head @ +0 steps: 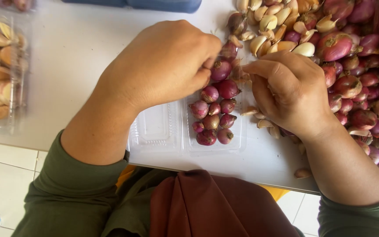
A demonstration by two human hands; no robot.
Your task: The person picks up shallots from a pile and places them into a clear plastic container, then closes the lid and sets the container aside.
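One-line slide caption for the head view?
Left hand sets a shallot into a clear plastic tray while the right hand rests beside a shallot and garlic pile.

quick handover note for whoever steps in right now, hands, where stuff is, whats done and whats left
Left hand: fingertips pinch a shallot over the clear clamshell tray.
Right hand: beside it at the tray's edge; whether it grips anything cannot be told.
Done: about ten shallots lie in one tray compartment; lid half open.
Left: big shallot pile and garlic cloves on the table.
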